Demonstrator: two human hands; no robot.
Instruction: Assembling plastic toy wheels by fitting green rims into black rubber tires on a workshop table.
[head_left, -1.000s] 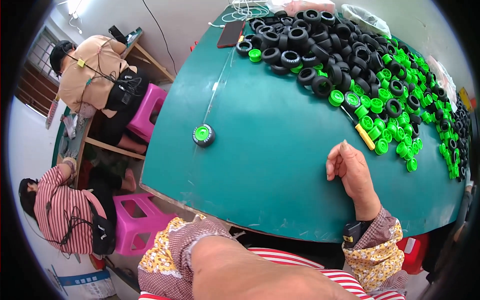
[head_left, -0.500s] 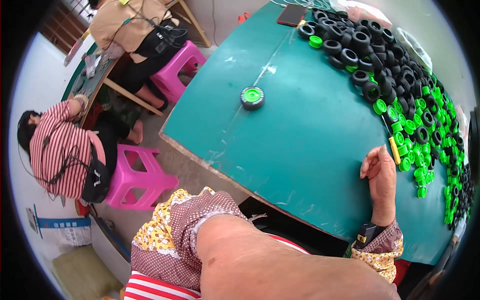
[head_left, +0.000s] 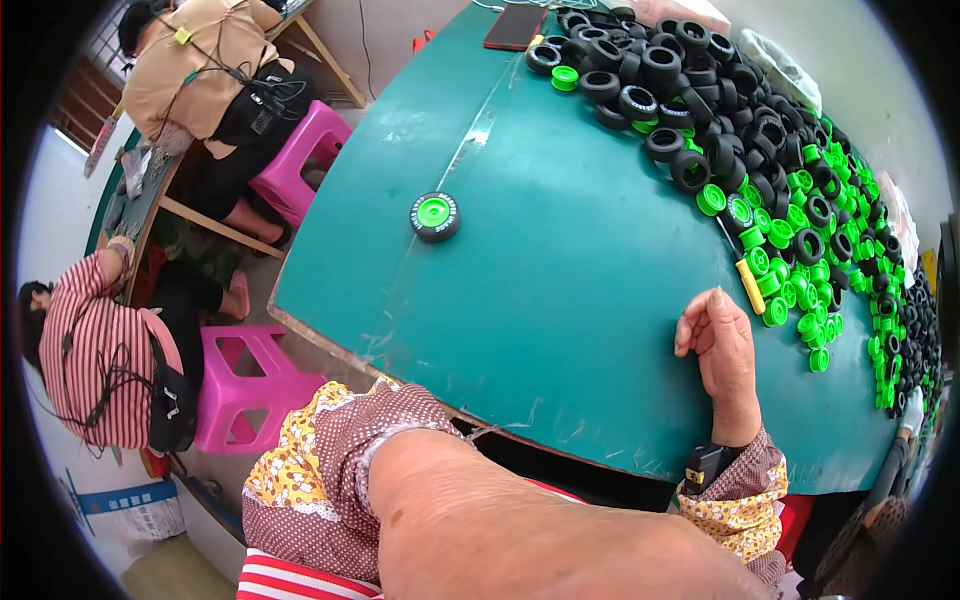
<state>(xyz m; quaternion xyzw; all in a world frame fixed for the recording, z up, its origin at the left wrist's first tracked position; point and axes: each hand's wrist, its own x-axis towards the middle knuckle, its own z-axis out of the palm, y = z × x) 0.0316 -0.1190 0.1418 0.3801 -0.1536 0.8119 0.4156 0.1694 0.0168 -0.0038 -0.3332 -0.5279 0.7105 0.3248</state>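
My left sleeve (head_left: 335, 465) is brown with white dots, a yellow floral panel and a gathered cuff; my right sleeve (head_left: 735, 510) matches. Below my right hand (head_left: 718, 345), the wrist bears a black, boxy device (head_left: 703, 467), marked yellow. My garment (head_left: 300, 577) is red-and-white striped.

The person's right hand (head_left: 718, 340) is loosely half-curled, its fingers (head_left: 690, 332) bent toward the palm and one straighter digit (head_left: 717, 305) pointing away from the body; the right wrist (head_left: 738, 420) leads back to a sleeved forearm (head_left: 738, 515); across the front of the body runs the left forearm (head_left: 520, 520), bare past its gathered sleeve (head_left: 350, 450), slanting rightward; the left hand is out of my sight.
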